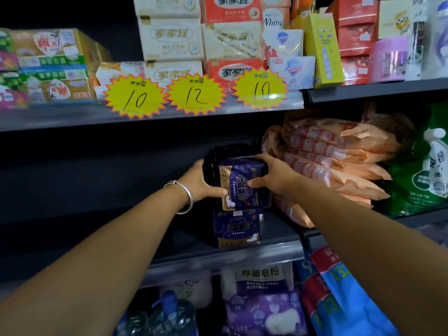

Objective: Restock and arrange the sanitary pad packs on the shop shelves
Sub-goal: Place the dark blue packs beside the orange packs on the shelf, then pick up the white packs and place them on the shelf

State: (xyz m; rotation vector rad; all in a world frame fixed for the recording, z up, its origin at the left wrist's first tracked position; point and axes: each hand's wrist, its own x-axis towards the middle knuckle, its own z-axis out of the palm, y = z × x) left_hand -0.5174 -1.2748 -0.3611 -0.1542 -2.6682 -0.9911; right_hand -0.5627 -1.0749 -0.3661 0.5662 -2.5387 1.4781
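A dark purple and gold sanitary pad pack [238,187] is held above the middle shelf [254,248], with several more dark packs lined up behind it. My left hand [201,181], a silver bangle on its wrist, grips the pack's left side. My right hand [271,177] grips its right side and top edge. A second purple pack [237,227] stands on the shelf directly below the held one, near the front edge.
A stack of peach-pink pad packs [334,161] lies right of the held pack, with a green bag [421,180] beyond. The upper shelf carries soap boxes [172,37] behind yellow price stars [196,94]. Detergent bags [264,301] and bottles fill the bottom shelf.
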